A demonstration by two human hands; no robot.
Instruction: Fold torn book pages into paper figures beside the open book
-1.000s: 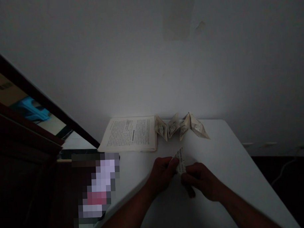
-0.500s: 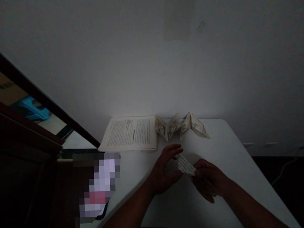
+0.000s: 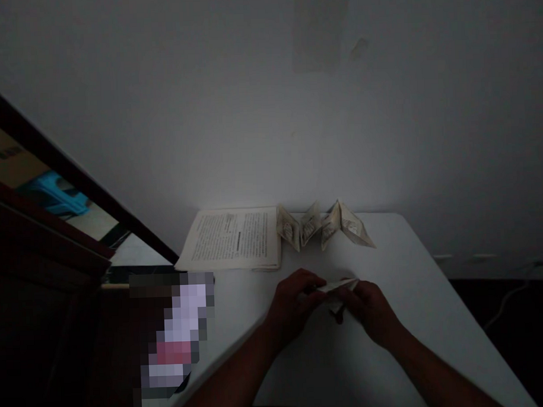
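My left hand [image 3: 293,303] and my right hand [image 3: 368,310] meet over the middle of the white table [image 3: 402,270]. Both pinch a small folded piece of printed paper [image 3: 335,285], which lies nearly flat between the fingertips, just above the tabletop. The fingers of both hands are curled in on it. Two folded paper figures [image 3: 322,225] stand at the far edge of the table, beyond my hands.
An open book of printed pages [image 3: 233,238] lies at the table's far left, against the grey wall. A dark wooden frame [image 3: 52,175] slants down on the left. A blurred-out patch [image 3: 176,337] covers something at the table's near left corner.
My left hand, open half a second ago, has closed on the paper again. The paper has turned from upright to nearly flat, and my right hand has shifted slightly left.
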